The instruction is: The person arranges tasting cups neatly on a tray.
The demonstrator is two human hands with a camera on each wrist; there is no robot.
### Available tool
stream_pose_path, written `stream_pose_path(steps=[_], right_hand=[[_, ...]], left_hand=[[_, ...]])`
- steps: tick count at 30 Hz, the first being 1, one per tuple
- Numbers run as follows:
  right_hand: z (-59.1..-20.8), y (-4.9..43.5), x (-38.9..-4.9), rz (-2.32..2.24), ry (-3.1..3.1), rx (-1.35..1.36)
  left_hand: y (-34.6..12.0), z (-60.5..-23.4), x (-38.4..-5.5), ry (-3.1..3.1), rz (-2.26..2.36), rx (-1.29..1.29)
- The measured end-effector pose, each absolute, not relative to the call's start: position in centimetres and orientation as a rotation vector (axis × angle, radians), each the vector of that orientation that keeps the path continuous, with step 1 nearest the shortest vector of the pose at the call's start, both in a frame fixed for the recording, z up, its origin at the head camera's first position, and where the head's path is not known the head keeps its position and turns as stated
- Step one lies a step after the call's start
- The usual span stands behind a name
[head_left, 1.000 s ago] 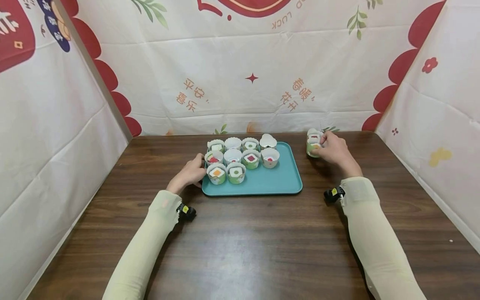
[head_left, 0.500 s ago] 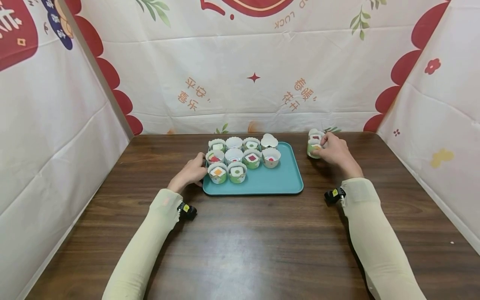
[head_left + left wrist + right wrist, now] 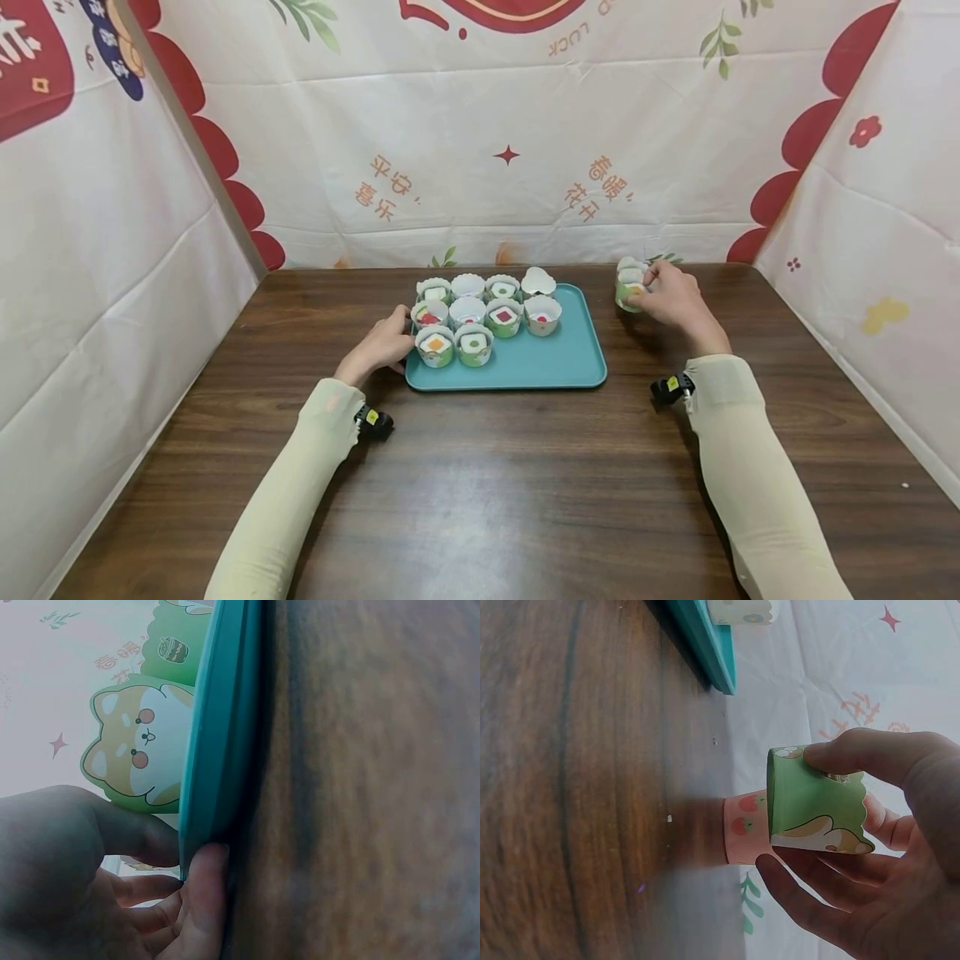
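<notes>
My left hand (image 3: 378, 342) grips the left edge of a teal tray (image 3: 540, 367). In the left wrist view, fingers and thumb pinch the tray rim (image 3: 201, 769) from both sides, beside a green paper cup (image 3: 142, 746) printed with a dog face. Right of the tray, my right hand (image 3: 675, 304) holds another green paper baking cup (image 3: 810, 795) with a dog print, thumb on one side and fingers on the other. Something white and orange shows inside that cup. Behind it a pink paper cup (image 3: 744, 829) with strawberry prints stands on the table, partly hidden.
Several filled paper cups (image 3: 474, 345) stand in rows over the tray's left and back, with bare tray surface at its front right. Brown wooden table (image 3: 480, 483) extends toward me. A white printed cloth (image 3: 465, 183) hangs behind the table and along both sides.
My right hand has shifted slightly right with the green cup, which now covers the red piece seen in the cup behind it. The left hand and tray stay put.
</notes>
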State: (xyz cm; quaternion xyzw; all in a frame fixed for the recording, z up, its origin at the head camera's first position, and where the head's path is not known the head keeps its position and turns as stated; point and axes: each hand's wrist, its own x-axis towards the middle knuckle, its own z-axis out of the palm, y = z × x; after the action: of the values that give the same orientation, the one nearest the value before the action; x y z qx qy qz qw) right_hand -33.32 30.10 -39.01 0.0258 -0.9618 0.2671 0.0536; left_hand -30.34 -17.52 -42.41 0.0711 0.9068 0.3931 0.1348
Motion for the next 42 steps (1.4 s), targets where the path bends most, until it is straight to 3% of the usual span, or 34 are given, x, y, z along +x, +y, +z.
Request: stream_pose_path(steps=[26,42], right_hand=[[-36.7,27.5,-32.0,0.807,-2.876,0.178],[-35.7,23.4,-30.5,0.818,-2.878,0.327]], left_hand=[[-17.9,-42.6,-30.0,2.616,1.120,0.217],[-17.6,-42.3,-30.1,2.625,1.112,0.229]])
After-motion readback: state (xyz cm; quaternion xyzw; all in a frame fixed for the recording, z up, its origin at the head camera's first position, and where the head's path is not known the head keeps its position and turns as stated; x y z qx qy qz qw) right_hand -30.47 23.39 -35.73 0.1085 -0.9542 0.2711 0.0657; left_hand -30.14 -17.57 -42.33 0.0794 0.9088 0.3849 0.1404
